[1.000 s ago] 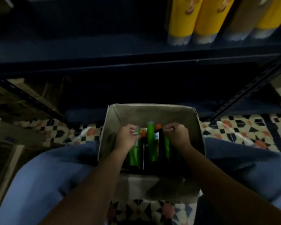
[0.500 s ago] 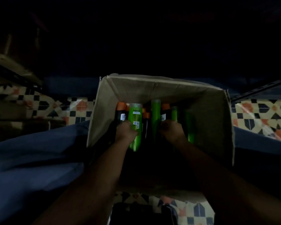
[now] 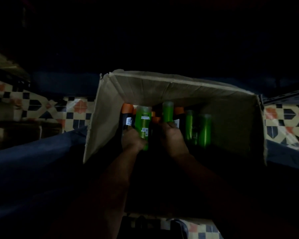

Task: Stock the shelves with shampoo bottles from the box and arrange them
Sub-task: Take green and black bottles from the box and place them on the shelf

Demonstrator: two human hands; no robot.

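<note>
Left hand (image 3: pixel 132 139) curled round a green bottle (image 3: pixel 142 124), gripping its lower part, cap end pointing to 12 o'clock. Right hand (image 3: pixel 173 137) closed on a second green bottle (image 3: pixel 167 112) at its base, fingers mostly hidden behind the bottle. Both hands deep inside the box (image 3: pixel 162 88). At 9 o'clock of the left hand's bottle, touching it, a black bottle (image 3: pixel 127 120) with orange cap and white label. At 3 o'clock of the right hand, two more green bottles (image 3: pixel 204 130) standing side by side. Orange caps (image 3: pixel 156 119) between the two held bottles. Around the box at 9 and 3 o'clock, patterned floor tiles (image 3: pixel 283 118). At 8 o'clock, a blue trouser leg (image 3: pixel 33 161). Above 12 o'clock, too dark to tell.
</note>
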